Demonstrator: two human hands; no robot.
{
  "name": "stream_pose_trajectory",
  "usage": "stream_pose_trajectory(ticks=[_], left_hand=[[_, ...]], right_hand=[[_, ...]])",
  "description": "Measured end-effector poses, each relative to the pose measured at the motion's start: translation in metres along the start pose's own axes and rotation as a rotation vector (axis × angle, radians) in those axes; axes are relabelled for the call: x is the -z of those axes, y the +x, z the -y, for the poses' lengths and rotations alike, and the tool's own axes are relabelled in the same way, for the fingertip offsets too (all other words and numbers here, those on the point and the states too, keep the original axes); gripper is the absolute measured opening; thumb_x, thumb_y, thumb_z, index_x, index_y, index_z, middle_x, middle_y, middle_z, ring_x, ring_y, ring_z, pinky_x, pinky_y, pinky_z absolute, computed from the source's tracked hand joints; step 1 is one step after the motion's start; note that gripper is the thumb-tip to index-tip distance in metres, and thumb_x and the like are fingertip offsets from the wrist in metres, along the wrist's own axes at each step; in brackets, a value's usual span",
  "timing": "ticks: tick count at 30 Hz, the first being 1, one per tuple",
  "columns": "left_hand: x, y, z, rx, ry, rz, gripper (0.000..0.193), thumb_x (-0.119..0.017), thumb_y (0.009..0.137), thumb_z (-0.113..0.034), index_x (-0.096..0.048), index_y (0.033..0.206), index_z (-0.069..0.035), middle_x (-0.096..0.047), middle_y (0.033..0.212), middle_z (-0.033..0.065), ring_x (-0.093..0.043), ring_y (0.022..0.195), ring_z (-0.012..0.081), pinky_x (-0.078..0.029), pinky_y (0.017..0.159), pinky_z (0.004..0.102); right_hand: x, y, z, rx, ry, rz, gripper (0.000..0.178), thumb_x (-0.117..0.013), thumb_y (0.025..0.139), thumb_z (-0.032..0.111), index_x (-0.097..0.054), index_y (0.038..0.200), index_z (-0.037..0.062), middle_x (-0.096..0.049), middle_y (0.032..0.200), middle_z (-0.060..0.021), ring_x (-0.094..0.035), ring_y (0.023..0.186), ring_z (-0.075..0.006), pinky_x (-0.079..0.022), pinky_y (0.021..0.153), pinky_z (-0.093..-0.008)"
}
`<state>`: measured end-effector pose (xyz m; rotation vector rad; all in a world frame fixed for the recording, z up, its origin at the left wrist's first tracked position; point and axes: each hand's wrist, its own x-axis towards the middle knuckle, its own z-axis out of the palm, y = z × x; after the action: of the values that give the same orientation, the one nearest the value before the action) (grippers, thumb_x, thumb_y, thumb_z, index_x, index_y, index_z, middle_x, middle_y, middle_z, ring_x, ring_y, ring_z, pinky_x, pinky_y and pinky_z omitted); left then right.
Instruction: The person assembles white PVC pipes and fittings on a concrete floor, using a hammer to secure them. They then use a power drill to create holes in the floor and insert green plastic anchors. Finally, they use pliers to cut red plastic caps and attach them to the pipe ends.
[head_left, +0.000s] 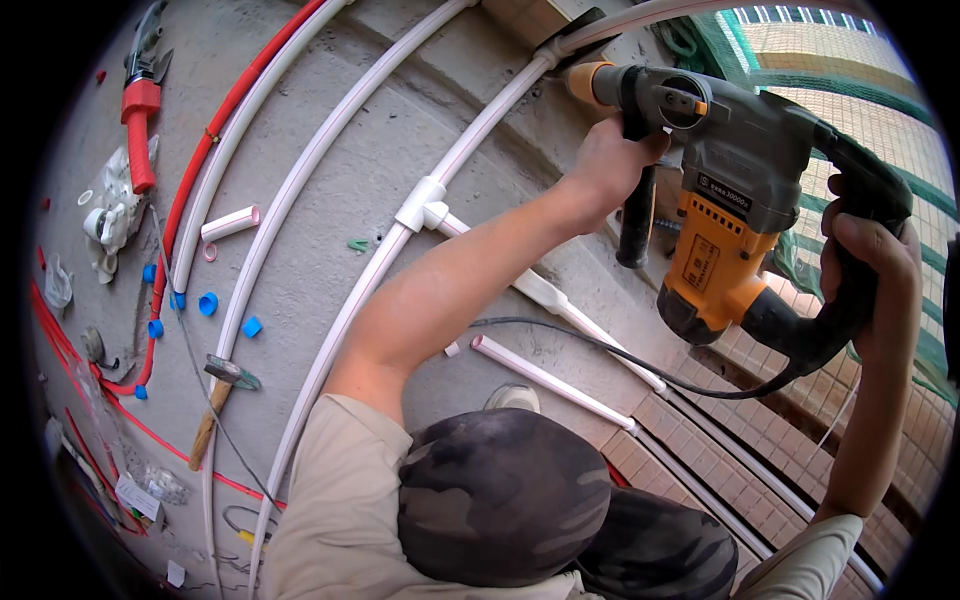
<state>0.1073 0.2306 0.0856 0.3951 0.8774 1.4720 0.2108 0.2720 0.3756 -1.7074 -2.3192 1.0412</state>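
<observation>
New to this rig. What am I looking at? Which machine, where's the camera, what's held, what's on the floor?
No robot here: these are a person's two bare hands. The single picture comes from a wide fisheye camera on that person's head, looking down, so straight edges bend near the rim and the person's bent knee shows at the bottom.

The machine is a large orange and black power drill, held in both hands. The left hand is at its front, by the side handle; the right hand grips the rear handle.

On the grey floor are long white pipes, a red pipe, a hammer, small blue caps and, at upper left, a red-handled tool.
</observation>
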Motion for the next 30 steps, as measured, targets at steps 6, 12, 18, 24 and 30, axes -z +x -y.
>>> stream_pose_trajectory(ticks=[6, 12, 18, 24, 30], left_hand=[[-0.002, 0.002, 0.001, 0.056, -0.041, -0.007, 0.040, -0.064, 0.103, -0.038, -0.056, 0.130, -0.009, -0.060, 0.109, 0.0036, -0.061, 0.094, 0.0179, -0.055, 0.075, 0.0430], [-0.010, -0.005, -0.018, 0.103, -0.156, -0.004, 0.035, -0.063, 0.103, -0.036, -0.056, 0.127, -0.010, -0.059, 0.109, 0.0032, -0.062, 0.094, 0.0205, -0.055, 0.080, 0.0484], [-0.009, 0.002, -0.019, 0.109, -0.137, -0.047, 0.032, -0.061, 0.104, -0.034, -0.056, 0.124, -0.011, -0.059, 0.109, 0.0038, -0.064, 0.100, 0.0233, -0.053, 0.081, 0.0509], [-0.004, 0.001, -0.018, 0.114, -0.153, -0.019, 0.031, -0.061, 0.104, -0.033, -0.056, 0.124, -0.011, -0.059, 0.108, 0.0034, -0.063, 0.101, 0.0230, -0.052, 0.080, 0.0508], [-0.010, 0.005, -0.017, 0.116, -0.142, -0.065, 0.030, -0.061, 0.104, -0.033, -0.057, 0.124, -0.011, -0.058, 0.107, 0.0036, -0.063, 0.097, 0.0229, -0.051, 0.078, 0.0500]], right_hand=[[-0.001, 0.007, 0.008, -0.002, -0.110, -0.024, 0.060, -0.072, 0.085, 0.037, -0.059, 0.126, -0.0040, -0.058, 0.067, -0.0018, -0.053, 0.047, -0.0091, -0.047, 0.047, -0.0222], [0.012, 0.022, 0.015, -0.011, -0.178, 0.037, 0.043, -0.072, 0.086, 0.035, -0.061, 0.110, 0.0010, -0.058, 0.067, -0.0015, -0.054, 0.048, -0.0091, -0.047, 0.049, -0.0226], [0.014, 0.035, 0.023, -0.075, -0.207, 0.054, 0.032, -0.069, 0.089, 0.039, -0.062, 0.091, 0.0081, -0.059, 0.062, -0.0024, -0.054, 0.048, -0.0098, -0.047, 0.051, -0.0239], [0.005, 0.036, 0.024, -0.052, -0.203, 0.033, 0.033, -0.070, 0.089, 0.039, -0.063, 0.093, 0.0068, -0.060, 0.061, -0.0027, -0.054, 0.047, -0.0089, -0.047, 0.050, -0.0226], [0.013, 0.042, 0.021, -0.040, -0.226, 0.065, 0.034, -0.069, 0.090, 0.041, -0.063, 0.092, 0.0070, -0.059, 0.061, -0.0023, -0.054, 0.047, -0.0085, -0.047, 0.050, -0.0220]])
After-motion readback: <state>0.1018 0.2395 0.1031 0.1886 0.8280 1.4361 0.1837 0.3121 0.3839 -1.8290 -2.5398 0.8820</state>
